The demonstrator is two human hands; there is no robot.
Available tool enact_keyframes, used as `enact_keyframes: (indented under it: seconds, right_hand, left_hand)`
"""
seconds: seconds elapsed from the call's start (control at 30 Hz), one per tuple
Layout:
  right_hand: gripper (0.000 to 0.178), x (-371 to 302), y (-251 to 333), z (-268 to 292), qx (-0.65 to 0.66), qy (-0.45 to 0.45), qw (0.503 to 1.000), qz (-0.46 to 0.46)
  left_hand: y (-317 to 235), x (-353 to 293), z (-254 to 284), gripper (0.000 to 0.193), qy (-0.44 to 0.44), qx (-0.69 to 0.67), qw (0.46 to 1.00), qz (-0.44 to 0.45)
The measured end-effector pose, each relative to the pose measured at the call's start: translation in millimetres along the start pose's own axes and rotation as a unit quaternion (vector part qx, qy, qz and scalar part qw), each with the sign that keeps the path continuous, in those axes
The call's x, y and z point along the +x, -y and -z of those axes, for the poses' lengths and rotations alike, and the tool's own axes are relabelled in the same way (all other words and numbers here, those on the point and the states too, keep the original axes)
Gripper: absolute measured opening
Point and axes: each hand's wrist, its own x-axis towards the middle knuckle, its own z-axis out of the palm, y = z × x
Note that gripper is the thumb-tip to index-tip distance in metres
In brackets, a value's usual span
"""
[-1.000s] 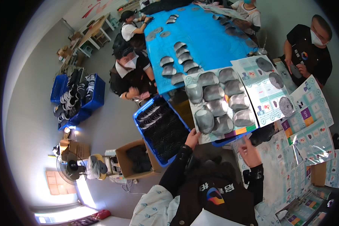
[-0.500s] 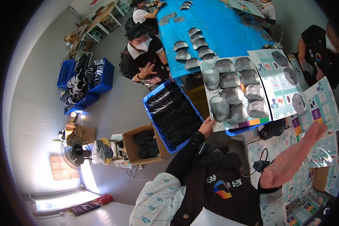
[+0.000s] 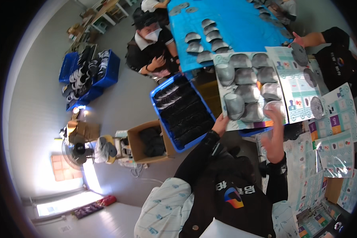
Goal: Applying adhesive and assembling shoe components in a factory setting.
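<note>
My left hand (image 3: 220, 125) pinches the near left corner of a printed board (image 3: 231, 126) covered with several grey, curved shell-like pieces (image 3: 248, 93) in rows. My right hand (image 3: 273, 137) is raised at the board's near right corner, fingers stretched over the nearest shell piece (image 3: 273, 106); whether they touch it is unclear. Right beside the board lies a second printed sheet (image 3: 291, 85) bearing dark grey round discs (image 3: 316, 107). At its far end, a co-worker's hand (image 3: 298, 40) is by a disc.
A blue crate (image 3: 154, 104) of stacked dark pieces stands left of the board, beside a cardboard box (image 3: 137, 156). Beyond is a blue-covered table (image 3: 234, 27) with more shell pieces. A masked co-worker (image 3: 146, 51) stands at its left. Loose printed sheets (image 3: 337, 150) lie to my right.
My right hand has swung left from above the right-hand sheets to the board's near right corner. My left hand keeps its grip. The co-worker at right has reached toward the discs.
</note>
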Motion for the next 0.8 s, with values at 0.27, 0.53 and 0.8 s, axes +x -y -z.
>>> enact_keyframes:
  seconds: [0.27,0.53,0.8]
  right_hand:
    - [0.037,-108.0,-80.4,-16.2,-0.119,-0.081,0.988,-0.055]
    - [0.025,-149.6,-111.8,-0.7,-0.076,-0.054,0.980,-0.176]
    - [0.024,-132.7,-108.2,-3.7,-0.055,-0.035,0.981,-0.184]
  left_hand:
    - [-4.9,-13.7,8.7,0.040,0.064,-0.006,0.997,-0.040]
    - [-21.7,-18.9,40.8,0.040,0.031,-0.006,0.999,-0.012]
    - [-31.1,-18.5,43.2,0.041,-0.003,0.049,0.998,-0.050]
